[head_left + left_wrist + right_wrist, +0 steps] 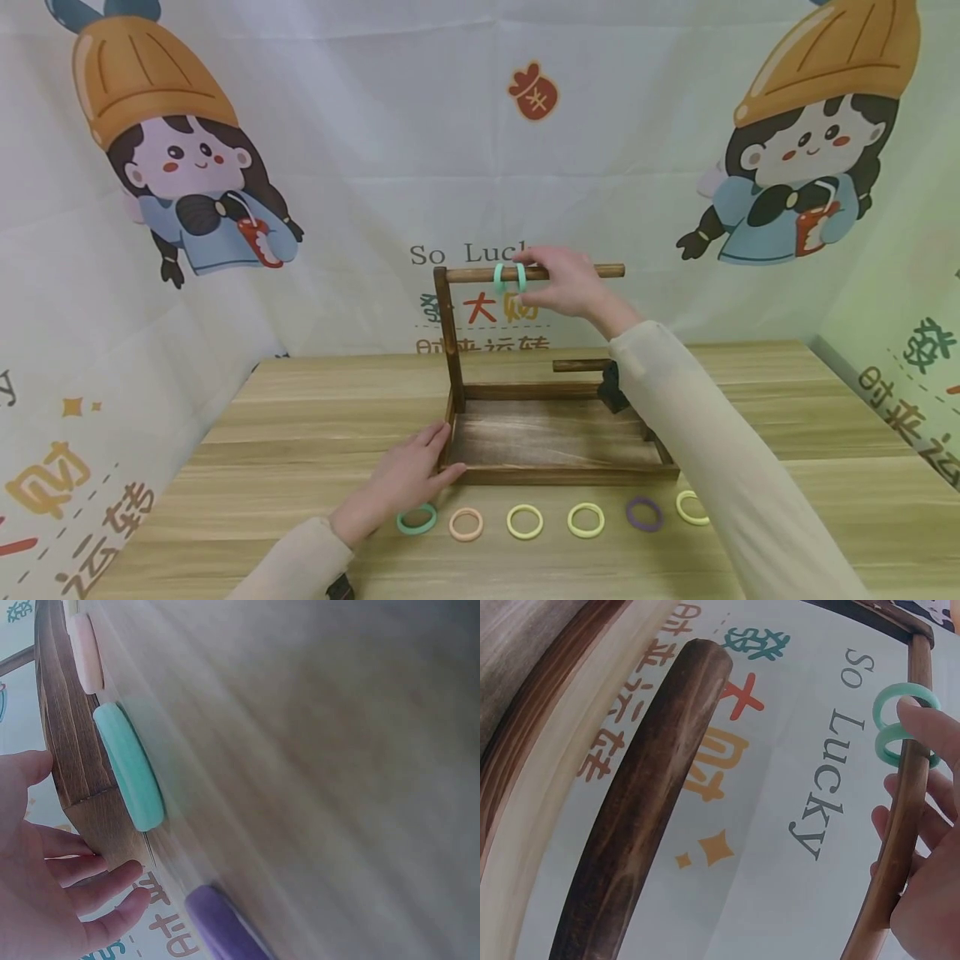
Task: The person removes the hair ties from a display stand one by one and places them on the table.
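A dark wooden rack (562,476) with a tray-like base stands on the table. Two mint green rings (498,278) hang on its high horizontal rod (468,275). My right hand (564,282) is up at the rod and pinches the right-hand mint ring (890,755), its thumb against it; the other fingers pass behind the rod in the right wrist view. At the front left corner of the base, my left hand (401,475) rests with fingers along the side and thumb (36,765) at the front rail. A green ring (131,769) lies close to it.
Along the rack's front lie an orange ring (467,525), several yellow rings (525,522) and a purple ring (643,514). A shorter, lower rod (581,365) juts out at the rack's right. Behind the wooden table (315,417) hangs a printed cloth (360,167).
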`<state>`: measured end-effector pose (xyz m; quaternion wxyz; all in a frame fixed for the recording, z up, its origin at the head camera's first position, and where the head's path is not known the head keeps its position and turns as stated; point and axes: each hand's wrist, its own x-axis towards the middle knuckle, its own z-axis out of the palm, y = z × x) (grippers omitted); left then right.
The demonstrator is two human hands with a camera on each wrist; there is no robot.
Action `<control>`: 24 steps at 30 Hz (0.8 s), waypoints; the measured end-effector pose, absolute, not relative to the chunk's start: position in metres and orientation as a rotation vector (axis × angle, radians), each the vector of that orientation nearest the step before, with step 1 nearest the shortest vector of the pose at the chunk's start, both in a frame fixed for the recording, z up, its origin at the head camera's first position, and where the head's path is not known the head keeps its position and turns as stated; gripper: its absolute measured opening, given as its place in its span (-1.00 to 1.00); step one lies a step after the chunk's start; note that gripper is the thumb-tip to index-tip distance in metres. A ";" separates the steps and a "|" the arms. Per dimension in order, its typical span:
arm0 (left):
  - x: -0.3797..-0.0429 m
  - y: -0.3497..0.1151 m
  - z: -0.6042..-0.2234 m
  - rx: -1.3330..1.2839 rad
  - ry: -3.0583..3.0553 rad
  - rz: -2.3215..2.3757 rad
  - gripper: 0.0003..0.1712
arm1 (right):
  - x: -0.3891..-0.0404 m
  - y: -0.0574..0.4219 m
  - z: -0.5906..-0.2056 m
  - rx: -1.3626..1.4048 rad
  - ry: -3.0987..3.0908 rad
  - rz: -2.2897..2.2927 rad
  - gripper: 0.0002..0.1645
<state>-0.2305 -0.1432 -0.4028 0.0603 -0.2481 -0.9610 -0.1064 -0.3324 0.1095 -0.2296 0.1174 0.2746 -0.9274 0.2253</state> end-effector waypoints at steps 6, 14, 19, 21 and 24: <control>-0.230 -0.143 -0.402 -0.751 -2.913 -0.323 -0.24 | -0.333 0.109 -0.231 0.774 -2.720 0.619 -0.29; -0.229 -0.143 -0.401 -0.749 -2.914 -0.322 -0.24 | -0.333 0.110 -0.232 0.758 -2.696 0.638 -0.33; -0.229 -0.143 -0.401 -0.755 -2.902 -0.324 -0.24 | -0.331 0.110 -0.232 0.745 -2.679 0.668 -0.37; -0.229 -0.143 -0.401 -0.757 -2.899 -0.322 -0.23 | -0.331 0.110 -0.232 0.747 -2.669 0.672 -0.39; -0.230 -0.143 -0.402 -0.755 -2.896 -0.316 -0.23 | -0.330 0.112 -0.232 0.760 -2.647 0.677 -0.41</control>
